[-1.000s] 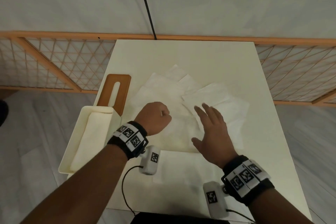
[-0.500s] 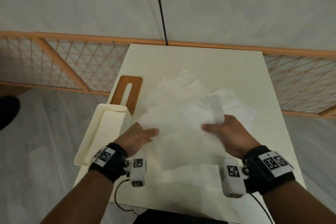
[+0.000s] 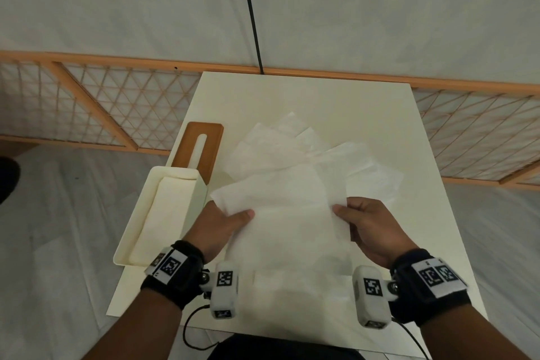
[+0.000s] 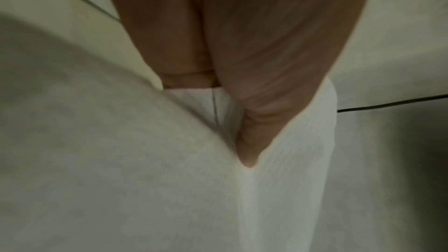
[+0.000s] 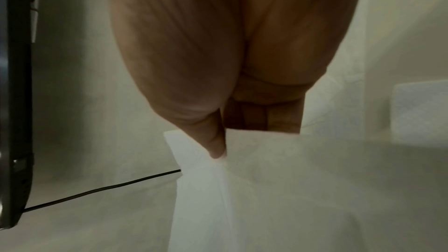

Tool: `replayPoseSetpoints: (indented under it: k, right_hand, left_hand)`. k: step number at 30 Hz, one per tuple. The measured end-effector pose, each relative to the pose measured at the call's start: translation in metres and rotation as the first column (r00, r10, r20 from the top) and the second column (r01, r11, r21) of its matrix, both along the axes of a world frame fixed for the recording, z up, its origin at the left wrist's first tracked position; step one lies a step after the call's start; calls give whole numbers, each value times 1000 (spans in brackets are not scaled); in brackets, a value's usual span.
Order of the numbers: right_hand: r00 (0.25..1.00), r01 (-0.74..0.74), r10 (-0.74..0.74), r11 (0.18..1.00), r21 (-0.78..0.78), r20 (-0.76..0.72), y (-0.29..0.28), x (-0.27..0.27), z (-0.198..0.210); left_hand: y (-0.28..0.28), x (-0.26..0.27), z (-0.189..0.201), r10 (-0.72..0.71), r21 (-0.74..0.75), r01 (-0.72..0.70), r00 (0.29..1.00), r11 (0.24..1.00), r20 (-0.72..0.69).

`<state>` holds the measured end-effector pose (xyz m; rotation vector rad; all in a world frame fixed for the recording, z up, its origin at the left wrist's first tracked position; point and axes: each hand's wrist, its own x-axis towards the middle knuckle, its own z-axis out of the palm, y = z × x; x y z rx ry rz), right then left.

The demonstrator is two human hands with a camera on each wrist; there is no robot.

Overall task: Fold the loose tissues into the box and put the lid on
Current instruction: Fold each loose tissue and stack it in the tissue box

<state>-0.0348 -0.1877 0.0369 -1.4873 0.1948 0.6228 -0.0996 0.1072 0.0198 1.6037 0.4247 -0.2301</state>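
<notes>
With both hands pinching one tissue (image 3: 280,213) above the table (image 3: 380,114), L hand (image 3: 217,228) grip at its 9 o'clock edge, R hand (image 3: 371,231) at 3, folding's underway. Next: fold it, drop into box (image 3: 163,213) at 9; lid (image 3: 201,146) at 10 o'clock waits.

Both forearms reach forward side by side; the left hand (image 3: 217,225) pinches thumb over fingers, and the right hand (image 3: 369,229) mirrors it, each grip closed on a sheet edge.
</notes>
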Motion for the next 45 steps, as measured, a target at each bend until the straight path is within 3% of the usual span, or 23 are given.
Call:
replayPoseSetpoints:
  k: [10,16,18,22,26,28,29,31,33,36,39,41,43,45]
  right_hand:
    - [998,60,-58,991,-116,21,0,15,-35]
    - [985,173,-172,931,-322,31,5,46,-67]
    - [984,174,-176,900,-399,32,9,49,-73]
    - [990,133,-141,824,-550,29,8,53,-92]
    - [999,27,1,711,-703,39,2,59,-94]
    - [990,54,57,687,-725,127,0,59,-85]
    - [978,89,73,705,-704,197,2,56,-75]
    - [968,68,82,826,-560,237,12,47,-50]
    - [985,-133,160,945,-299,68,24,34,-24]
    - [951,-276,286,957,95,-117,31,18,-7]
    - [962,-218,257,925,311,-89,29,8,4]
    - [984,-158,176,918,363,-18,28,5,17]
    - [996,-93,84,947,307,42,27,5,30]
    - [995,-62,40,969,239,96,22,5,34]
  left_hand:
    - [13,-6,-6,181,257,-158,981,953,-67]
    - [30,-26,0,202,185,-182,975,966,-97]
    - [31,-29,4,187,222,-163,978,961,-92]
    - [33,-34,2,162,408,-106,981,907,-105]
    - [33,-33,14,68,428,-13,991,904,-113]
    - [28,-27,23,35,441,17,993,897,-109]
    - [25,-23,27,46,438,3,994,899,-101]
    - [15,-16,38,48,411,-20,997,912,-57]
    - [5,-9,55,-5,350,25,998,936,-57]
    - [1,-1,75,-52,206,51,999,977,-2]
    - [6,6,76,-52,148,48,998,988,24]
    - [6,8,75,-62,-8,62,998,998,21]
    - [7,7,73,-62,-168,59,998,984,-12]
    - [9,5,65,-76,-210,68,997,975,-29]
